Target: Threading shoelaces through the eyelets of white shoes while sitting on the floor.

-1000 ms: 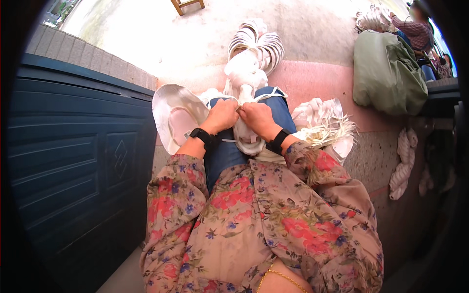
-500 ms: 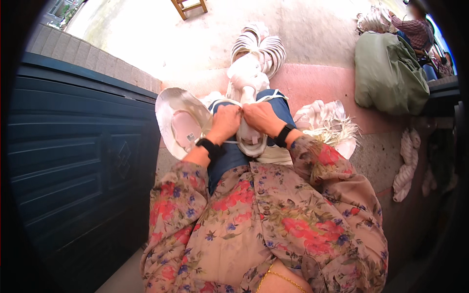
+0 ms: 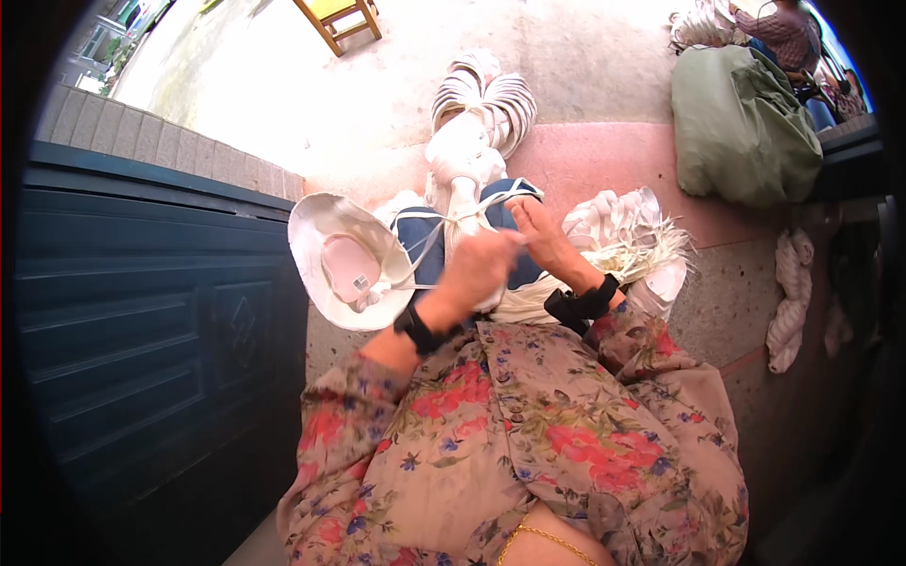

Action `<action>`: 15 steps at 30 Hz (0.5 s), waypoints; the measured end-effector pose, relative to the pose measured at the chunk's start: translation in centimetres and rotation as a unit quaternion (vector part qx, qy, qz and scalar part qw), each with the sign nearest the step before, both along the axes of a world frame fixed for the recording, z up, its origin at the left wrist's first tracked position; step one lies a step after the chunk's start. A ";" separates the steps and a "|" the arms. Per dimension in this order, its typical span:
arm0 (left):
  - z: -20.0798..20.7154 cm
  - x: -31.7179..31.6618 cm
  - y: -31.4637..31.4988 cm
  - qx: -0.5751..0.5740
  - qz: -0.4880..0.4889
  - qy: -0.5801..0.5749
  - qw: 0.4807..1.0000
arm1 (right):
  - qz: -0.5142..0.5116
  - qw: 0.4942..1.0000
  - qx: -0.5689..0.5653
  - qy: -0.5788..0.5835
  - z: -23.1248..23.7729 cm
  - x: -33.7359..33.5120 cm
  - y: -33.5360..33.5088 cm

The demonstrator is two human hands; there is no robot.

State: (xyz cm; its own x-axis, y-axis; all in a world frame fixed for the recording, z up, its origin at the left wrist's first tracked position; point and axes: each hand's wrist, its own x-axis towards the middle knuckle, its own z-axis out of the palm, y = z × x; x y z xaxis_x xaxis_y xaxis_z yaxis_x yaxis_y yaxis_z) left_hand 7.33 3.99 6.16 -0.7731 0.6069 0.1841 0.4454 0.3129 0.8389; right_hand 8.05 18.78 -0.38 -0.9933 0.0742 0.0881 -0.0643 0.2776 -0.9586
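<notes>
My left hand (image 3: 479,271) is curled and blurred by motion, low over my lap in front of a bundle of white knitted cloth (image 3: 462,200). What its fingers hold, if anything, cannot be made out. Just right of it, my right hand (image 3: 547,236) is closed with the thumb up; whatever it may grip is hidden. A pale cord (image 3: 500,196) runs across the bundle and over my knees. Beyond the bundle, a fanned stack of layered white pieces (image 3: 486,99) extends away from me. Beside my left knee lies a white cloth hat (image 3: 330,222) with a pinkish inside and a small label.
Fringed white bundles (image 3: 628,236) lie by my right knee. A dark blue panelled door (image 3: 123,292) stands at the left. Farther right are a big green sack (image 3: 741,127), a twisted white bundle (image 3: 791,297) and a seated person (image 3: 791,38). A wooden stool (image 3: 342,21) stands ahead.
My hands were together over the middle of the white bundle. The left has swung nearer to me and the right has shifted rightward, uncovering more of the knitted cloth.
</notes>
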 end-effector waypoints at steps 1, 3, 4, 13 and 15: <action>1.2 1.5 0.9 0.026 -0.044 -0.043 0.998 | -0.006 1.000 0.001 -0.001 -0.1 -0.1 0.2; 4.5 2.5 1.6 0.077 -0.032 -0.189 0.978 | 0.051 0.958 -0.207 -0.190 0.8 -0.6 0.3; 3.7 2.0 1.3 0.085 0.038 -0.258 0.962 | 0.068 0.944 -0.245 -0.208 1.5 0.0 0.3; -0.9 0.2 -2.2 0.079 0.217 -0.263 0.937 | 0.081 0.978 -0.169 -0.093 3.8 0.1 -2.5; -1.3 0.4 -2.2 0.025 0.221 -0.226 0.948 | 0.095 0.969 -0.188 -0.130 3.9 0.2 -2.6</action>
